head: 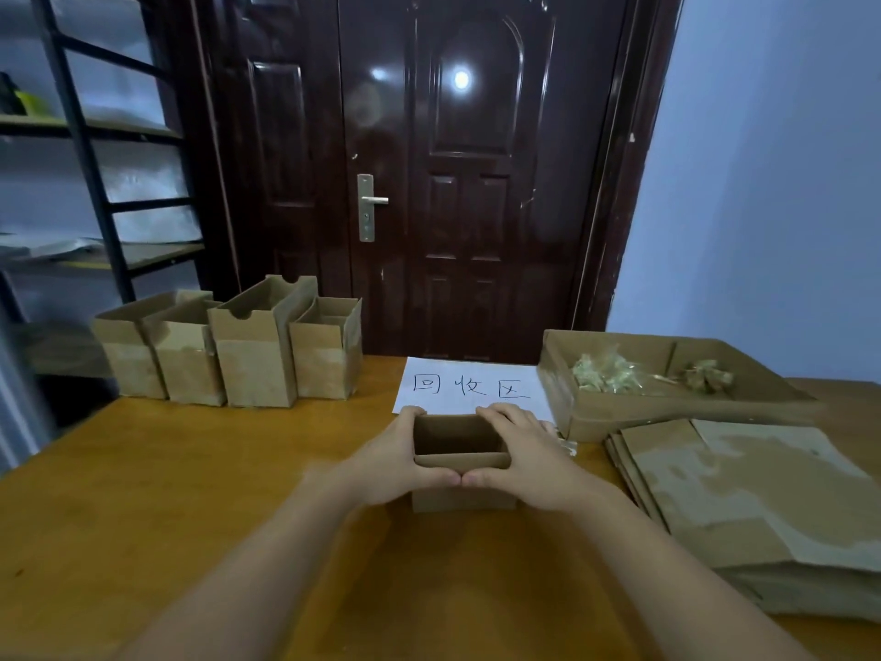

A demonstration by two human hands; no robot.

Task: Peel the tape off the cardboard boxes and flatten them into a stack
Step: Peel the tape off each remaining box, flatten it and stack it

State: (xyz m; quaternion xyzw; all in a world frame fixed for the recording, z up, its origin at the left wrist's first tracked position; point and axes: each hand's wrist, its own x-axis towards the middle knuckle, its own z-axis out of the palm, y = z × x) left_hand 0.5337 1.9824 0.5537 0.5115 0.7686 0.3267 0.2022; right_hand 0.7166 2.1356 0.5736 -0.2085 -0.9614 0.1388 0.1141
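On the counter (143,493) ctr, head view: I see an open small box (460,450) standing upright, just in front of a white paper sign (469,384). Left hand (400,462) grip wraps its left side, right hand (529,462) grip wraps the right; thumbs meet at the near rim. Four open boxes (229,345) stand far left. Flattened stack (743,498) lies right, tray of tape scraps (667,379) behind it.

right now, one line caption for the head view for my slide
Both hands, left hand and right hand, grip an open cardboard box on the wooden table, flattened stack alongside.
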